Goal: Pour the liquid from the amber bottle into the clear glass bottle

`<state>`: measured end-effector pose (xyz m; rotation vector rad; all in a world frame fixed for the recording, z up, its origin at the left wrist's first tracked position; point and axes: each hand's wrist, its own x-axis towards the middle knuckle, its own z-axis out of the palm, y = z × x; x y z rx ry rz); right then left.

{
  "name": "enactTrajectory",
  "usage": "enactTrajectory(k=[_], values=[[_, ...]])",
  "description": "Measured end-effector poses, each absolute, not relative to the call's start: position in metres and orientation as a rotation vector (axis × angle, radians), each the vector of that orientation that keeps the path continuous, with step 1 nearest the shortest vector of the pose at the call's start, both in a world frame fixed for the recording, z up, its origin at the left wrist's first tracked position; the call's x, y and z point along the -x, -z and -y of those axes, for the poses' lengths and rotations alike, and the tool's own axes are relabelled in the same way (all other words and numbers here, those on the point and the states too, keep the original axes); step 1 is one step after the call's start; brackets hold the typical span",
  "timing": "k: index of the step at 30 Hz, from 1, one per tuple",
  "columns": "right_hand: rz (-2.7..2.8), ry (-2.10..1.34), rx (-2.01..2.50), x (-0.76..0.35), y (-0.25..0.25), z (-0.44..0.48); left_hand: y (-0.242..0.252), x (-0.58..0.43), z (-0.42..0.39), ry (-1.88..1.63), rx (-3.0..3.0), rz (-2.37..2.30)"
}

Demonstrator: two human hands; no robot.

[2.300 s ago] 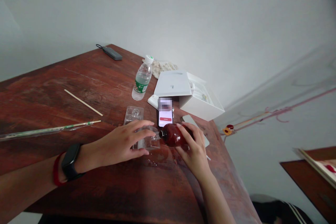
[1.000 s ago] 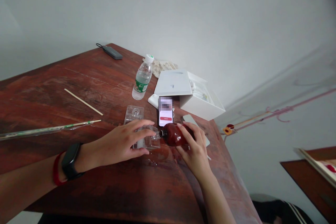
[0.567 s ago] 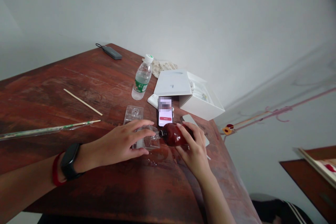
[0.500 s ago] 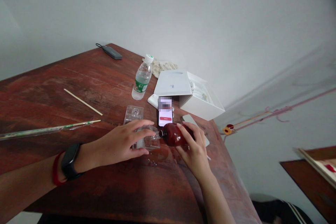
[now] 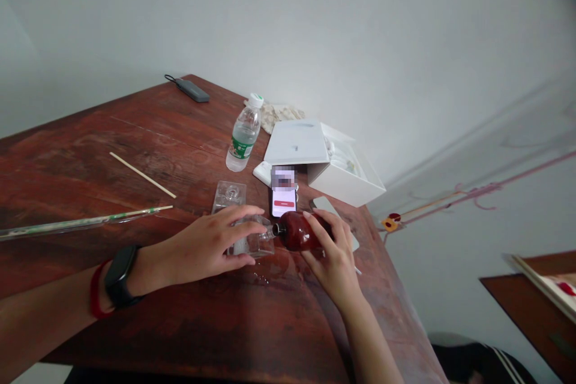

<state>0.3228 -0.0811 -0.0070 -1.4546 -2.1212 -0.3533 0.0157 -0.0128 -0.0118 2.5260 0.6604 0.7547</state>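
Note:
My right hand (image 5: pixel 333 249) is wrapped round a dark red, shiny bottle (image 5: pixel 297 231). The bottle lies nearly level, its black-rimmed mouth pointing left against the narrow neck of a clear plastic container (image 5: pixel 263 244). My left hand (image 5: pixel 220 240) grips that container from the left, thumb on the near side and fingers over the top, hiding much of it. Just behind the left hand rests a flat, clear plastic piece (image 5: pixel 230 194) with a round raised part. Small wet drops (image 5: pixel 261 279) dot the table in front of the container.
A phone (image 5: pixel 283 201) with a lit screen leans by a white box (image 5: pixel 294 143). To its left stands a capped water bottle (image 5: pixel 243 135). Further left are a wooden stick (image 5: pixel 143 174), a wrapped stick (image 5: pixel 90 223) and a grey device (image 5: pixel 192 89) on the wooden table (image 5: pixel 202 330).

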Motion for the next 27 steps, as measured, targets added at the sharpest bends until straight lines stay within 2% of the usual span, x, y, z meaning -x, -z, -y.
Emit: enactTrajectory(k=[27], values=[[2.115, 0.359, 1.450, -0.3220, 0.0066, 0.0816, 0.0108, -0.0151, 0.0131, -0.753, -2.518, -0.661]])
